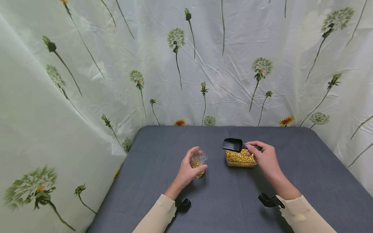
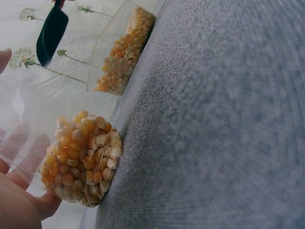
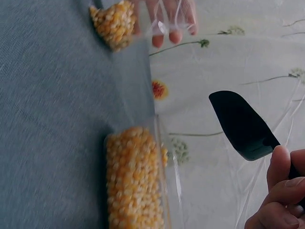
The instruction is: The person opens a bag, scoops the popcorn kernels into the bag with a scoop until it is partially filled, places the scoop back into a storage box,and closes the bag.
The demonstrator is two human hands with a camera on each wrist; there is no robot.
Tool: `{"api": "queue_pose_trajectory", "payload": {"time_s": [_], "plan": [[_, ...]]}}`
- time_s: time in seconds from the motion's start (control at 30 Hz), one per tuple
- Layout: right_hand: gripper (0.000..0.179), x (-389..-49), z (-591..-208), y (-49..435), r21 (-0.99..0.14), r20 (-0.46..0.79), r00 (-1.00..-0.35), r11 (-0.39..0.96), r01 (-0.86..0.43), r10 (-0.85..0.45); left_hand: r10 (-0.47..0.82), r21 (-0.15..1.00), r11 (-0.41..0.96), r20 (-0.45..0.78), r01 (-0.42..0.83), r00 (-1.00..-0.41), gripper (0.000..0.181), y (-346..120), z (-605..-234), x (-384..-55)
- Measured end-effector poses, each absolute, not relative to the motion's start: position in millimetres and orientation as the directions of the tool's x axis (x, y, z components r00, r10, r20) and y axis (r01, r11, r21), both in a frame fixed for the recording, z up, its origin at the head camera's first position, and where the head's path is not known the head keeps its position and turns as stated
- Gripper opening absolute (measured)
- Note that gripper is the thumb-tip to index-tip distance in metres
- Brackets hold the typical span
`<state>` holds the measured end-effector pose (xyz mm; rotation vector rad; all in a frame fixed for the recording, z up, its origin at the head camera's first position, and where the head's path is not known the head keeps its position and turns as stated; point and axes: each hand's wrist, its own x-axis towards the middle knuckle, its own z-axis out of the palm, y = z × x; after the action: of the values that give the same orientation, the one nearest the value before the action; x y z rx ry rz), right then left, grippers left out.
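My left hand (image 1: pixel 186 171) holds a clear plastic bag (image 1: pixel 198 157) around its upper part, thumb on the near side. Corn kernels (image 2: pixel 83 160) fill the bag's bottom, which rests on the table or just above it. In my right hand (image 1: pixel 265 159) is the handle of a black scoop (image 1: pixel 232 145), pinched between thumb and fingers. That scoop hangs over the far left part of a clear rectangular container (image 1: pixel 241 165) of yellow corn kernels (image 3: pixel 136 176). No kernels show in the scoop's dark bowl.
A grey cloth-covered table (image 1: pixel 224 200) lies under everything. Behind it and along the left hangs a pale curtain (image 1: pixel 116 64) printed with dandelions. Black bands (image 1: pixel 269 200) circle both wrists. Bag and container stand a short way apart.
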<state>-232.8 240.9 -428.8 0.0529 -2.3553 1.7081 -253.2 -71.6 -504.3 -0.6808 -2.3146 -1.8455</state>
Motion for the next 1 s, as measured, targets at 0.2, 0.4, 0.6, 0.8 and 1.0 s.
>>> {"api": "queue_pose_trajectory", "payload": {"time_s": [0.2,0.4,0.6,0.8,1.0], "plan": [[0.035,-233.1,-436.2,252.6,-0.932,0.184,-0.977,0.334,-0.138,0.111,0.283,0.905,0.136,0.355,0.404,-0.891,0.071,-72.3,-483.2,-240.4],[0.035,-231.1,-442.1,261.6,-0.925,0.162,-0.979,0.364,-0.107,0.124,0.277,0.906,0.138,0.352,0.400,-0.894,0.071,-71.6,-482.3,-239.7],[0.033,-232.7,-447.8,269.2,-0.882,0.166,-0.976,0.464,-0.084,0.139,0.285,0.898,0.134,0.370,0.419,-0.884,0.072,-71.9,-484.1,-241.3],[0.034,-235.5,-449.5,279.4,-0.859,0.131,-0.983,0.510,-0.046,0.131,0.287,0.894,0.129,0.380,0.428,-0.879,0.071,-72.5,-482.6,-241.1],[0.036,-236.1,-443.7,294.7,-0.775,0.147,-0.981,0.631,-0.036,0.125,0.285,0.893,0.129,0.382,0.430,-0.879,0.070,-72.0,-481.1,-239.4]]}}
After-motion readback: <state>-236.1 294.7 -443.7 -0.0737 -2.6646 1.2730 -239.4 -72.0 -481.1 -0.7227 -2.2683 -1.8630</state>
